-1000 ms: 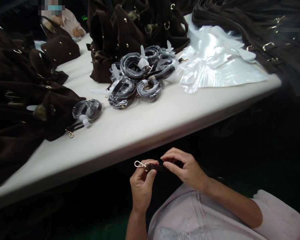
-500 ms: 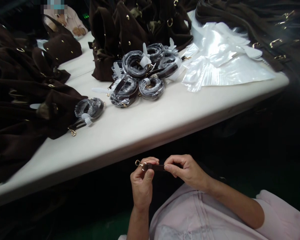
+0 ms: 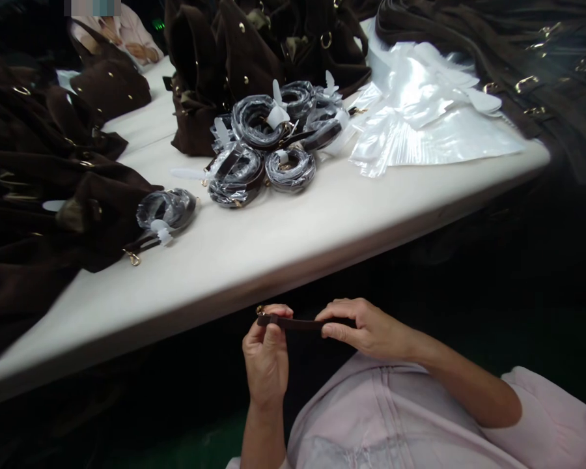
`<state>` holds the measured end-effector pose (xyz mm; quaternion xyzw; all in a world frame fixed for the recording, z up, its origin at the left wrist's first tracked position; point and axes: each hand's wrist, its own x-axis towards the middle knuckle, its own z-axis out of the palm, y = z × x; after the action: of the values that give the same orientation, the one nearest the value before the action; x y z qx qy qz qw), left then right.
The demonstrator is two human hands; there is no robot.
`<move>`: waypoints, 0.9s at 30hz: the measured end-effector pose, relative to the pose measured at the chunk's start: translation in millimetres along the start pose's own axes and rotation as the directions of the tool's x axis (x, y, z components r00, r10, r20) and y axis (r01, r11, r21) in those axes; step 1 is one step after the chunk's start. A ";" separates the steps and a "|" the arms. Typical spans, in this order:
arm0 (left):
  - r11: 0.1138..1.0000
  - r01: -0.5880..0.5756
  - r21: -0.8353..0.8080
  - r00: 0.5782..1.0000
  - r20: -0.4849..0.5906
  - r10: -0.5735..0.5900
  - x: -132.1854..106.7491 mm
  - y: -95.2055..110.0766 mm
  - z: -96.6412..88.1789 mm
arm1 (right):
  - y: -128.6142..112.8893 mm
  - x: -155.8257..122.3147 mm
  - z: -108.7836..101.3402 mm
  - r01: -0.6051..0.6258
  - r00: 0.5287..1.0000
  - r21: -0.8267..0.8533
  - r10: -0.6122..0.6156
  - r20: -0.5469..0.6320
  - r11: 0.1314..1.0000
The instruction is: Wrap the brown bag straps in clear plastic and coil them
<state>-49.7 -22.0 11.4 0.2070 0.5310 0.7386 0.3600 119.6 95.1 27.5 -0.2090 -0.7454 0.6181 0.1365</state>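
Note:
Between my two hands runs a dark brown bag strap, held just off the table's front edge. My left hand pinches its end between thumb and fingers, beside a small gold clasp that is partly hidden by the fingers. My right hand grips the strap farther along, thumb below and fingers above. Past the right hand's fingers, the rest of the strap cannot be made out against the dark. Coiled straps in clear wrap lie on the table ahead of my hands.
The pale table slants across in front of me. Dark brown bags crowd its left side, with more bags at the back. White plastic sheets and loose straps lie right. A person sits at the far left.
My left hand has shifted slightly left, widening the stretch of strap between my hands. The strap's end has turned, so the gold clasp shows less. The whole view has moved a little.

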 end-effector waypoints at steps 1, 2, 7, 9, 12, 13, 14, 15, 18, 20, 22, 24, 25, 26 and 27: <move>1.000 -0.005 -0.013 0.999 -0.040 0.004 2.6 1.8 -2.7 | 1.4 -2.8 -7.8 0.004 1.000 -0.098 -0.002 0.013 0.995; 1.000 -0.008 -0.021 0.998 -0.067 0.006 5.0 3.2 -5.5 | 3.0 -5.5 -15.2 0.000 0.999 -0.154 0.005 0.038 0.988; 0.998 -0.008 -0.064 0.990 -0.138 -0.001 12.6 4.4 -17.0 | 16.5 -16.2 -36.0 -0.158 0.957 -0.014 0.156 0.243 0.987; 0.996 -0.002 -0.090 0.987 -0.163 -0.013 13.2 3.2 -18.8 | 23.7 -19.0 -35.6 -0.210 0.946 0.053 0.189 0.263 0.976; 0.992 0.026 -0.126 0.986 -0.158 -0.046 11.3 1.0 -17.2 | 31.4 -20.6 -28.4 -0.246 0.955 0.170 0.209 0.211 0.954; 0.989 0.038 -0.141 0.987 -0.147 -0.059 10.2 0.4 -15.5 | 32.2 -20.2 -25.0 -0.250 0.959 0.210 0.212 0.188 0.945; 0.986 0.050 -0.159 0.988 -0.134 -0.072 9.2 0.1 -13.4 | 32.1 -19.4 -21.3 -0.246 0.964 0.243 0.210 0.166 0.938; 0.982 0.061 -0.178 0.989 -0.122 -0.084 8.5 0.0 -11.1 | 31.2 -18.3 -17.7 -0.236 0.969 0.268 0.205 0.142 0.934; 0.966 0.088 -0.242 0.988 -0.101 -0.115 9.0 2.5 -5.2 | 27.9 -14.6 -7.6 -0.207 0.978 0.353 0.182 0.105 0.912; 0.952 0.084 -0.296 0.987 -0.106 -0.120 11.6 6.1 -3.9 | 28.7 -13.8 -2.9 -0.196 0.980 0.435 0.161 0.116 0.879; 0.933 0.066 -0.354 0.986 -0.122 -0.116 14.4 9.8 -5.0 | 32.8 -14.7 -0.6 -0.202 0.979 0.502 0.157 0.131 0.841; 0.917 0.060 -0.394 0.983 -0.135 -0.122 16.2 11.8 -7.2 | 37.9 -16.5 -0.8 -0.224 0.975 0.532 0.182 0.131 0.817; 0.911 0.064 -0.407 0.981 -0.140 -0.132 16.5 11.8 -8.2 | 39.9 -17.5 -1.6 -0.240 0.971 0.534 0.201 0.131 0.811; 0.907 0.071 -0.415 0.979 -0.143 -0.142 16.5 11.1 -9.0 | 41.2 -18.4 -2.8 -0.254 0.967 0.532 0.218 0.130 0.808; 0.905 0.078 -0.418 0.978 -0.144 -0.150 16.2 9.9 -9.5 | 41.8 -19.3 -4.2 -0.264 0.964 0.529 0.231 0.130 0.806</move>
<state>-70.0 -17.6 16.1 0.0307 0.4047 0.8262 0.3908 144.4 95.6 -11.5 -0.2390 -0.5103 0.8216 0.0861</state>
